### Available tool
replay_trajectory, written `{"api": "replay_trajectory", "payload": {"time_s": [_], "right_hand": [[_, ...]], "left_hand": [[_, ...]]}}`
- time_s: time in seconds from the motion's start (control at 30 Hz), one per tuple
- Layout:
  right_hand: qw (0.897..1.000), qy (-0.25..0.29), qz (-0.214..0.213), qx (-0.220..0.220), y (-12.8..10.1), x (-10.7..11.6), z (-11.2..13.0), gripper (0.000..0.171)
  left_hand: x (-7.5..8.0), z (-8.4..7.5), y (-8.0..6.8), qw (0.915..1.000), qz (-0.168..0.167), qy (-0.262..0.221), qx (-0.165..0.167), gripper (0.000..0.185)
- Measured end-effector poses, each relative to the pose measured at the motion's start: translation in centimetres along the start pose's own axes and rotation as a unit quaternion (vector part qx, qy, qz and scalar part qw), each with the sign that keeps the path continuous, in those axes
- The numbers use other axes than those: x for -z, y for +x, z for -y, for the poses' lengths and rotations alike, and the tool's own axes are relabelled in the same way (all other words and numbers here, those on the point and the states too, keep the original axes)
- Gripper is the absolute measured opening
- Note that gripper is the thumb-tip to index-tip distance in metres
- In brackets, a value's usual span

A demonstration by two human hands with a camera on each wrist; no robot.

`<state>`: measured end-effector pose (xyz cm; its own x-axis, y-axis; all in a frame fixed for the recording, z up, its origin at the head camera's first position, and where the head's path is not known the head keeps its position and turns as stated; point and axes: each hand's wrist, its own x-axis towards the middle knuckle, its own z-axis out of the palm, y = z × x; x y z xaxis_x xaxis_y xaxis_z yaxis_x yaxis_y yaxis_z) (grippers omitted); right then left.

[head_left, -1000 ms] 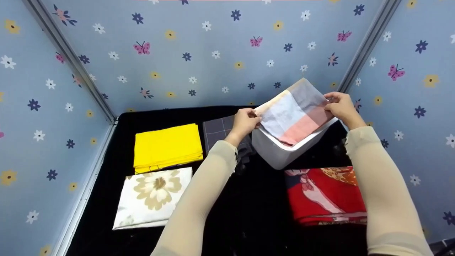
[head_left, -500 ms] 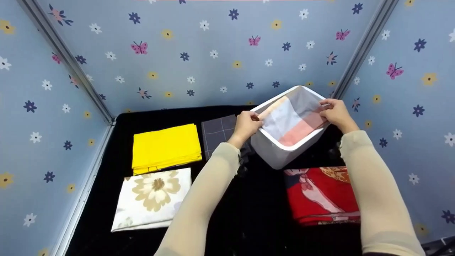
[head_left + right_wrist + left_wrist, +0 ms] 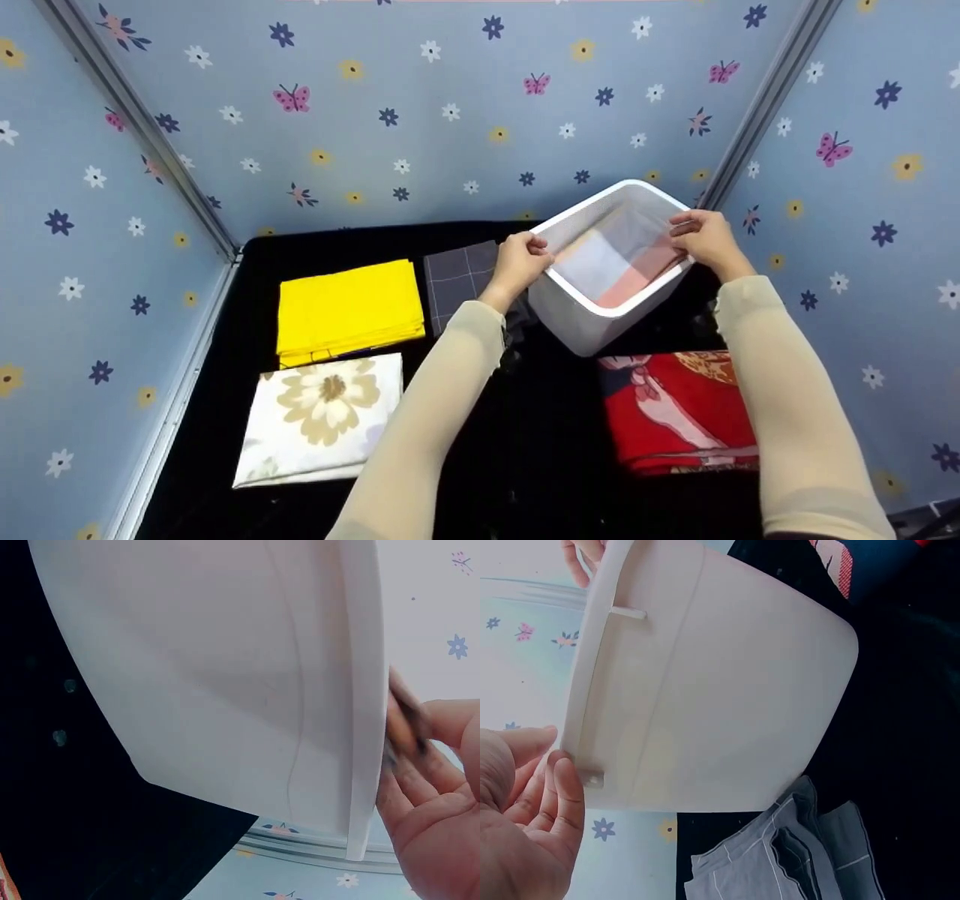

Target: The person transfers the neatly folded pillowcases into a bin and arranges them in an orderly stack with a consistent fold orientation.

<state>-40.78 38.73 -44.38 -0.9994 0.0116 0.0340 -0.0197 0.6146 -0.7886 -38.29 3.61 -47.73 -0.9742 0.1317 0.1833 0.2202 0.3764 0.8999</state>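
Note:
A folded cloth (image 3: 596, 262) with pale blue, grey, pink and peach blocks lies inside the white bin (image 3: 589, 326), below its rim. At the bin's left rim is my left hand (image 3: 520, 264), fingers loosely bent; the left wrist view shows this hand (image 3: 536, 817) beside the rim with no cloth between thumb and fingers. My right hand (image 3: 705, 240) is at the opposite rim, its fingertips reaching over the inside. In the right wrist view the fingers of this hand (image 3: 435, 802) are partly blurred and partly hidden behind the bin wall.
A yellow folded cloth (image 3: 349, 307) and a white flower-print cloth (image 3: 322, 420) lie at left. A dark grey checked cloth (image 3: 459, 281) sits left of the bin, partly behind my left arm. A red patterned cloth (image 3: 682, 420) lies in front of the bin, near my right forearm.
The multicoloured cloth has gone down from above the bin's rim to inside it, sinking lower. Both hands came down slightly with it, then stayed at the rim as it left their fingers.

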Motion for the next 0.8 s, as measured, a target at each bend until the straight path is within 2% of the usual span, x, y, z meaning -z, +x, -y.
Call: {"api": "replay_trajectory", "payload": {"time_s": [0.2,0.47,0.8], "right_hand": [[1.0,-0.018,0.004,0.002,0.1,0.2,0.2,0.042],[1.0,-0.024,-0.002,0.002,0.0,-0.1,0.6,0.042],[1.0,-0.02,0.017,-0.009,-0.5,-0.1,1.3,0.042]], "left_hand": [[0.6,0.1,-0.1,0.9996,0.015,-0.023,0.0,0.03],[1.5,0.5,-0.3,0.9992,0.019,-0.033,-0.007,0.033],[2.8,0.9,-0.9,0.9985,0.036,-0.04,-0.001,0.035]]}}
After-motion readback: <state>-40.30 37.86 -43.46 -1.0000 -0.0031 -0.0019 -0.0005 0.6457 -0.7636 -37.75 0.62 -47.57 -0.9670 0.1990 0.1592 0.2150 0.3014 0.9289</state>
